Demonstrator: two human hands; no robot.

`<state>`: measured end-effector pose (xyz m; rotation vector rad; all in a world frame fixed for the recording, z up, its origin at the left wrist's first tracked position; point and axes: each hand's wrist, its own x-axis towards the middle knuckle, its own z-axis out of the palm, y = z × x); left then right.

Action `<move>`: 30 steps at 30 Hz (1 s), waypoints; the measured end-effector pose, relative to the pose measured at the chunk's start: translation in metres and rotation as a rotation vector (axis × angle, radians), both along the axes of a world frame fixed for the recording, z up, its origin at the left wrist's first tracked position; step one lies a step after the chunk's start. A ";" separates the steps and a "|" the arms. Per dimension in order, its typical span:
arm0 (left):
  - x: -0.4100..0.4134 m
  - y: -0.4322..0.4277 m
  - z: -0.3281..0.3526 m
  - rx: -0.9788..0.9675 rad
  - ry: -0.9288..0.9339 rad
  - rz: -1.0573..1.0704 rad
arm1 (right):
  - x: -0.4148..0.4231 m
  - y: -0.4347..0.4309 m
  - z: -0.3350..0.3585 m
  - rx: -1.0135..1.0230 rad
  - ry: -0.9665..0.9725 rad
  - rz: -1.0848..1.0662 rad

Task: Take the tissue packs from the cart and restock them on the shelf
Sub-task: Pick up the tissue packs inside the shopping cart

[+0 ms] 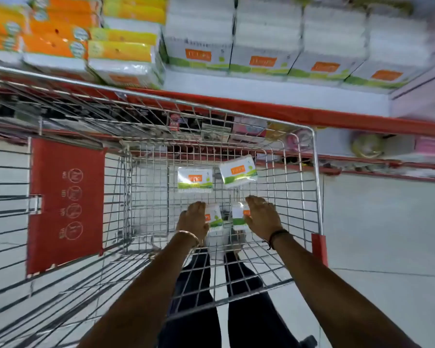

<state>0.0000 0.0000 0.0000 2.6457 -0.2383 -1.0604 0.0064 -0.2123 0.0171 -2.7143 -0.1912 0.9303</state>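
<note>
Down in the cart (314, 172), the left hand (194, 219) is clamping one pack (215, 218), the right hand (261, 217) is clamping another (237, 217), and two more packs (195, 179) are lying flat just beyond, below the stocked shelf (274, 91).

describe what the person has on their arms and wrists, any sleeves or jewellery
Both forearms are bare, with no sleeves in view and no gloves. The left hand has a thin, gold-coloured bangle at the wrist. The right hand has a dark, thin cord-like band around its wrist, with a short loose end hanging off it. Whether there are rings on the fingers is too blurred to tell.
</note>
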 end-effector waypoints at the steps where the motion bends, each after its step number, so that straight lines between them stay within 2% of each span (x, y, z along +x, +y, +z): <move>1: 0.001 -0.001 -0.006 0.042 0.023 -0.003 | 0.002 -0.001 -0.006 -0.034 0.051 0.015; 4: 0.000 -0.001 -0.020 0.090 0.017 -0.024 | 0.006 -0.005 -0.020 -0.098 0.095 0.075; 8: 0.004 -0.004 -0.029 0.032 0.002 0.034 | 0.009 -0.004 -0.032 -0.092 0.038 0.085; 11: 0.010 -0.004 -0.022 -0.054 0.081 0.105 | 0.012 -0.001 -0.027 -0.086 0.041 0.079; 15: 0.015 -0.001 0.002 -0.090 0.155 0.076 | 0.010 0.001 -0.010 -0.020 0.110 0.083; 19: 0.015 0.001 0.034 -0.131 0.068 0.137 | 0.006 0.001 0.017 0.054 0.063 0.007; 22: 0.020 0.001 0.068 -0.117 -0.011 0.095 | 0.015 0.003 0.051 0.102 -0.006 -0.052; 30: 0.058 -0.003 0.159 -0.207 -0.324 0.210 | 0.059 -0.003 0.152 0.176 -0.165 -0.155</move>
